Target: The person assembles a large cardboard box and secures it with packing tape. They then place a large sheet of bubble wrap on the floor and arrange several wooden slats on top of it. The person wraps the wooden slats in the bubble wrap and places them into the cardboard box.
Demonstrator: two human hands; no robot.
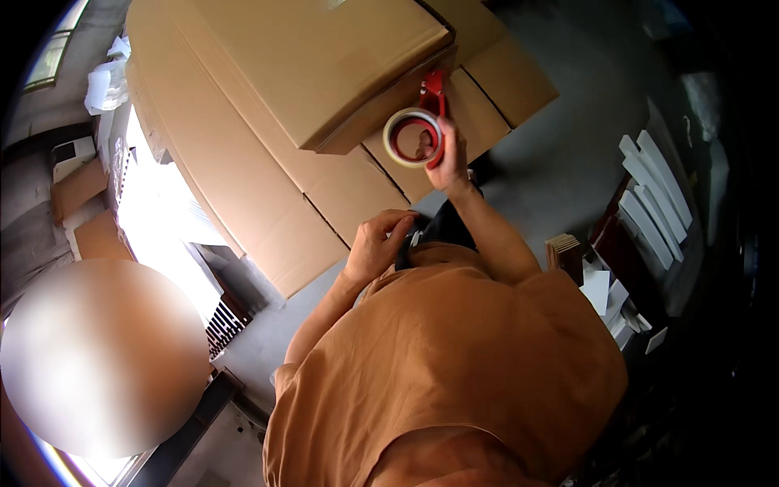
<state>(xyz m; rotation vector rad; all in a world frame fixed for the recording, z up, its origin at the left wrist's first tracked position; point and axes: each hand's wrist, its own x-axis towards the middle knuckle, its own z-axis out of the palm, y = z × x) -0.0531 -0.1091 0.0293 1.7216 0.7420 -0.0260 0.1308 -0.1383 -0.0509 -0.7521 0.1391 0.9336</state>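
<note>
My right hand (451, 162) grips a red tape dispenser (436, 84) with a wide roll of pale tape (393, 144) on it. It holds the dispenser beside the front right corner of a large brown cardboard box (300, 73). At my waist is my left hand (377, 246), its fingers loosely bent and the thumb a little apart, with nothing visible in it. The fingertips are close to my dark waistband (442, 227). Below the box, more brown cardboard (276, 207) with dark straight seams spreads toward me.
White strips (653, 199) and stacked cardboard pieces (564, 250) lie on the right. Grey floor (552, 162) shows beyond the cardboard. A slatted dark object (227, 325) stands at the left, near a large blurred round patch (105, 357).
</note>
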